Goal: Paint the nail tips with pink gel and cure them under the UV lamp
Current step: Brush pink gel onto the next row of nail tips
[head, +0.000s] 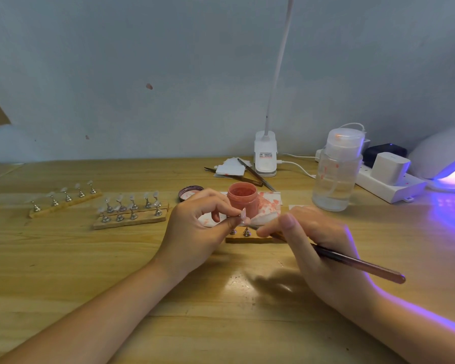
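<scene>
The painting step looks to be in hand: just below the middle of the frame, the left hand (195, 227) pinches a small pale pink nail tip on its little metal stand (243, 216) between thumb and curled fingers, holding it up over a short wooden strip (250, 239) where two more silver stands sit. The right hand (318, 248) grips a long dark rose-handled gel brush (357, 264) like a pen, its head reaching toward the held tip; whether the bristles actually touch the nail I cannot tell, since that spot is small and partly hidden by fingers. Directly behind the hands stands the open round pot of pink gel (243, 197), on a white pad smeared with pink (269, 203), its dark lid (189, 193) lying just to the left. Left of centre, two longer wooden strips of clear nail tips on silver stands (132, 210) seem unpainted, so most of the work probably remains. At the right edge, the white domed UV lamp (443, 158) glows violet onto the wooden table (63, 258). The next move likely calls for steady, thin strokes along the tip, then seating the stand back on its strip before carrying it over to the lamp.
</scene>
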